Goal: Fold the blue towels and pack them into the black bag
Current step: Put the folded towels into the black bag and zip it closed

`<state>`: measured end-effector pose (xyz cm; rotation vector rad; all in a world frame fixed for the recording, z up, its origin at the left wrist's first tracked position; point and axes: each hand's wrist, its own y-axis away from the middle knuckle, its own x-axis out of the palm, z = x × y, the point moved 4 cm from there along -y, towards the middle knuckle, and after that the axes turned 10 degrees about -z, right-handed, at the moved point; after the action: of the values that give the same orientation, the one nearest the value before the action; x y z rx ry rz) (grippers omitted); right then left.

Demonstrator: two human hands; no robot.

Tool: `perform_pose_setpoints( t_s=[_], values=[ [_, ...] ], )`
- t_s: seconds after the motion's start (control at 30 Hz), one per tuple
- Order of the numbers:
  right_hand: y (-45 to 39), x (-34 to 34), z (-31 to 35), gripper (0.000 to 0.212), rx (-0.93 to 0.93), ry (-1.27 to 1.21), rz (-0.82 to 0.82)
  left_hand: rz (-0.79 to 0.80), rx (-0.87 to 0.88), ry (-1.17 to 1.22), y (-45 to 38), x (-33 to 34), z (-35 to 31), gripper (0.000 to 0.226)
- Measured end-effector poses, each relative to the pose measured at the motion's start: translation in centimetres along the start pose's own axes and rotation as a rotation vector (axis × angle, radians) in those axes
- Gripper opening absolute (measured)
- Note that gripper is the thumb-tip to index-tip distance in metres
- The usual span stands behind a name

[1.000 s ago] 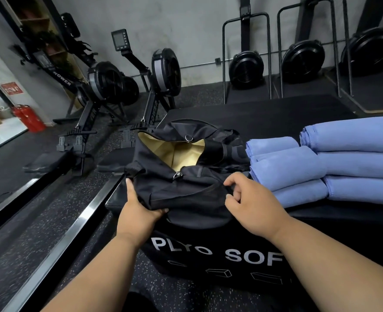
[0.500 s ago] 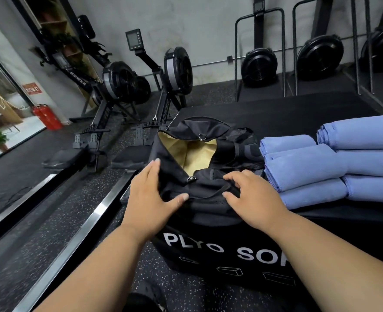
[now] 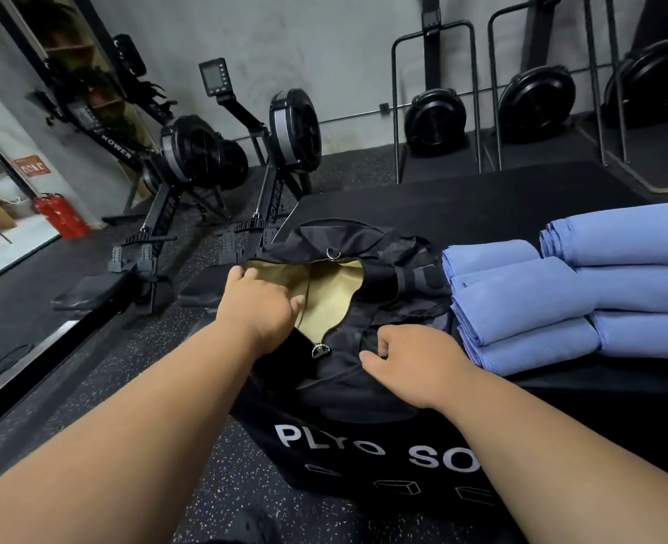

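One black bag (image 3: pixel 367 268) lies open on the plyo box (image 3: pixel 481 214). The left hand (image 3: pixel 259 304) grips its left rim, the right hand (image 3: pixel 414 361) pinches the near edge. Six folded blue towels (image 3: pixel 540 304) lie just beside; the right ones are cut off.

Head camera looks forward and down, close above the bag (image 3: pixel 363 347).

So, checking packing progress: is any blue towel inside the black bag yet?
No, the black bag shows only tan lining, and the blue towels lie stacked beside it.
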<state>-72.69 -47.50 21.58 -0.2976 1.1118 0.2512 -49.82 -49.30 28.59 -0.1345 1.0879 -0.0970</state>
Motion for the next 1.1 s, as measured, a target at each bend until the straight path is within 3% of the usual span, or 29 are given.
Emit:
perform_pose_setpoints(
  t_s=[0.13,0.23,0.33,0.47,0.63,0.97,1.1],
  values=[
    [-2.0,0.5,1.7,0.048,-0.099,0.051,-0.103,0.045,-0.023,0.012,1.2,1.6,0.9,0.013],
    [-3.3,1.1,3.3,0.028,-0.276,0.038,-0.279,0.099,0.007,0.062,1.8,3.2,1.1,0.045],
    [-4.4,2.5,4.1,0.048,-0.371,0.070,-0.211,0.139,0.042,0.061,2.2,4.4,1.5,0.074],
    [-6.0,3.3,3.1,0.065,-0.172,0.226,-0.193,0.138,0.016,0.072,2.3,4.6,2.2,0.101],
    [-6.6,2.5,1.1,0.066,0.034,0.250,-0.241,0.129,-0.036,0.170,1.7,4.9,3.6,0.128],
    [-6.1,-1.0,1.5,0.064,0.120,0.079,-0.503,-0.005,-0.060,0.459,1.0,4.9,5.3,0.145],
    [-6.3,-1.7,0.5,0.089,0.163,0.060,-0.486,-0.114,0.076,0.432,0.1,3.2,3.8,0.132]
  ],
)
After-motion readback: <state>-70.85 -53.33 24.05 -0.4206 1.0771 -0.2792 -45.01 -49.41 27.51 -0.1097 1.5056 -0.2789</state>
